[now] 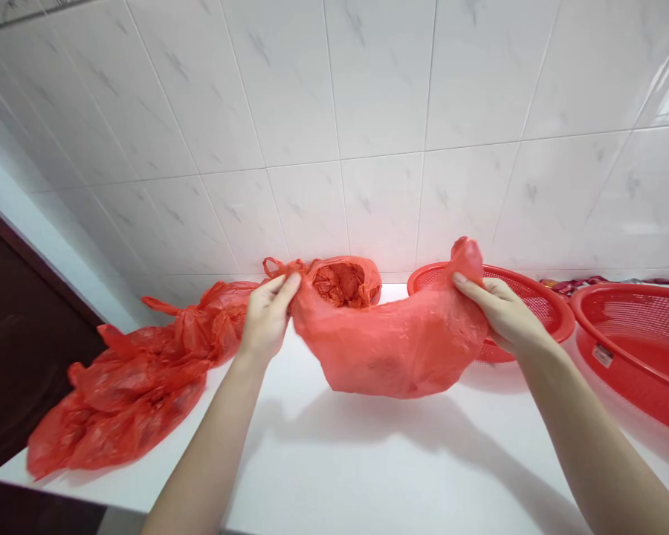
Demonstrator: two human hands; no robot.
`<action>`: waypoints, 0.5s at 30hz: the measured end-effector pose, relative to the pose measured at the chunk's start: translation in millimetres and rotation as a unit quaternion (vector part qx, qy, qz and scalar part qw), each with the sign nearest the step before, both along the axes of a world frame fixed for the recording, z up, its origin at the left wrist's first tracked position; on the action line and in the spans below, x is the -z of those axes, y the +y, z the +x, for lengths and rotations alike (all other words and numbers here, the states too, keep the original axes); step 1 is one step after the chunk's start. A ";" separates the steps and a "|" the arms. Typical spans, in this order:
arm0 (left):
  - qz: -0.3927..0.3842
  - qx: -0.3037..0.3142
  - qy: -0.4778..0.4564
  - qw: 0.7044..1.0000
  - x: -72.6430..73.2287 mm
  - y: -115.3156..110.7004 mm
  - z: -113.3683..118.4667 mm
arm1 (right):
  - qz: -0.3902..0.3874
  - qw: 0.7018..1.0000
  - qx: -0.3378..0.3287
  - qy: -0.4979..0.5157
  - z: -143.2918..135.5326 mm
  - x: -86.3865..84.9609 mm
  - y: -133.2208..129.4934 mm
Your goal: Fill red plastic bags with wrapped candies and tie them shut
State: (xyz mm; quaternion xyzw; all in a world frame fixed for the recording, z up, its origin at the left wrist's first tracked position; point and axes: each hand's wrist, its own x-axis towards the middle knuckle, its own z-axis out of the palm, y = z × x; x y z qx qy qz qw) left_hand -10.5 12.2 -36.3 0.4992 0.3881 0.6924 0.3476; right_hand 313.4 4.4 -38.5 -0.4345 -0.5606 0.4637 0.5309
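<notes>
A red plastic bag (393, 349) is stretched between my two hands above the white table. My left hand (268, 312) is closed on its left handle, thumb on top. On the other side my right hand (499, 308) pinches the right handle, whose tip sticks up past the thumb. The bag hangs fairly flat and casts a shadow on the tabletop. Just behind it, against the wall, lies an open red bag (371, 276) with crumpled red plastic inside.
Crumpled red bags (139, 386) lie in a heap along the table's left side. To the right stand a red mesh basket (554, 316), partly behind my right hand, and a larger red basket (607, 334) with a label. The white table (368, 475) meets a tiled wall (379, 208).
</notes>
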 end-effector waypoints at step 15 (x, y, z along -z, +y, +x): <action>-0.040 -0.015 0.031 0.999 31.5 39.9 6.6 | -0.005 0.999 -0.029 0.034 -15.7 27.7 26.4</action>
